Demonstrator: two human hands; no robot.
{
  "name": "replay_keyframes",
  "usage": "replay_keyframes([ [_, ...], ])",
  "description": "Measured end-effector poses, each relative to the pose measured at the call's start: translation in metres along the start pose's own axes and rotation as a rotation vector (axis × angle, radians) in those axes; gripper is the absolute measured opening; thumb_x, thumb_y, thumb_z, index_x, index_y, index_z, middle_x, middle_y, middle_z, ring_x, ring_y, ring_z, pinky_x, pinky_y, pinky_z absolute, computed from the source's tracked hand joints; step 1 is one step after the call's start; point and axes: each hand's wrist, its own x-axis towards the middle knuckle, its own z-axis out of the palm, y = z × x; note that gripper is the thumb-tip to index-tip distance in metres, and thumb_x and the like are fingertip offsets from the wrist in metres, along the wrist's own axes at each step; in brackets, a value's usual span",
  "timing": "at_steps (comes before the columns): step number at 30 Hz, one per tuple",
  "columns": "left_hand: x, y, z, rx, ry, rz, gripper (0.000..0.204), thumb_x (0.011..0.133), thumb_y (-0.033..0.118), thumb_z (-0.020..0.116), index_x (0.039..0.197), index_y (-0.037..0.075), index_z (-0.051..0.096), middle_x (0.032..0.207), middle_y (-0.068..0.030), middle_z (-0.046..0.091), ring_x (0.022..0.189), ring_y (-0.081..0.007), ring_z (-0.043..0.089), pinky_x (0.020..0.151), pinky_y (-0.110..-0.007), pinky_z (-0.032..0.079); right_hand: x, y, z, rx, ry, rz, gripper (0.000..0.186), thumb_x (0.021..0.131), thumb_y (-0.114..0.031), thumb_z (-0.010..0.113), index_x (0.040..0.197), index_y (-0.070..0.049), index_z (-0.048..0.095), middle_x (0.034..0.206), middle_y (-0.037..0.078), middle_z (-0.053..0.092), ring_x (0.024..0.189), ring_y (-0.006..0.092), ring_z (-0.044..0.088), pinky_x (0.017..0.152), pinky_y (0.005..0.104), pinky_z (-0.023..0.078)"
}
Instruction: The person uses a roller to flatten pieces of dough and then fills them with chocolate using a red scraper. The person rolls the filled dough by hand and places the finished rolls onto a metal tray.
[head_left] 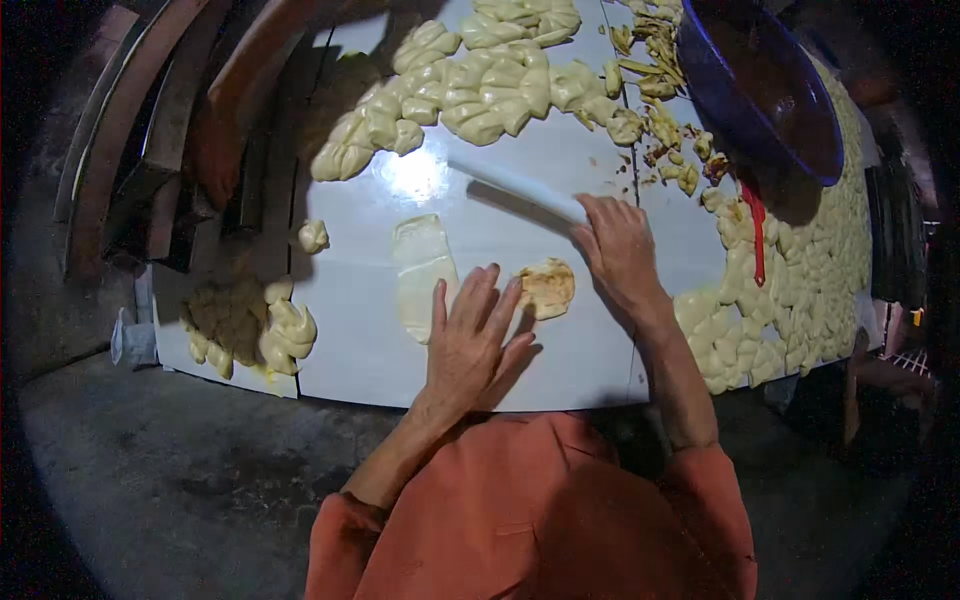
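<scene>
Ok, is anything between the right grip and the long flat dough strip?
Yes. Going left from the right grip, which holds a white rod, the brown-smeared dough round and the open left grip come before the dough strip. Nothing visible separates the rod's far end from it.

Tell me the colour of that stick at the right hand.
The stick at the right hand is pale bluish-white; the head view shows it best.

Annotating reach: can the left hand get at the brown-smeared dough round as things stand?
Probably yes: the left hand looks free and is right beside the brown-smeared dough round, with nothing visible between. The right hand holds the white rolling pin beyond it, clear of that path.
</scene>
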Motion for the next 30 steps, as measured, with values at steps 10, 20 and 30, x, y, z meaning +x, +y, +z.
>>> replay_keyframes([
  [10,0.025,-0.008,0.021,0.19,-0.04,-0.18,0.07,0.098,0.048,0.058,0.152,0.005,0.044,0.158,-0.0226,0.041,0.149,-0.0394,0.035,0.117,-0.072,0.012,-0.066,-0.009,0.004,-0.101,-0.269,0.082,0.067,0.098,-0.047,0.059,0.155,-0.016,0.044,0.164,0.009,0.036,0.155,0.0336,0.023,0.119,0.0714,0.009],
  [20,0.142,-0.068,0.026,0.415,0.157,-0.201,0.062,0.101,0.04,0.052,0.154,0.009,0.042,0.16,-0.0259,0.034,0.151,-0.0458,0.025,0.114,-0.077,0.009,0.059,0.017,0.042,-0.368,0.038,0.142,0.057,0.1,-0.046,0.056,0.148,-0.017,0.053,0.158,0.021,0.039,0.149,0.0396,0.031,0.116,0.0714,0.018],
  [30,0.133,-0.072,0.011,0.198,0.081,-0.103,0.075,0.099,0.048,0.059,0.158,0.009,0.033,0.161,-0.0269,0.031,0.15,-0.048,0.027,0.117,-0.07,0.021,0.013,0.024,-0.01,0.148,-0.3,-0.164,0.046,0.087,-0.038,0.073,0.121,-0.009,0.065,0.1,0.011,0.063,0.092,0.0323,0.063,0.078,0.0475,0.05],
])
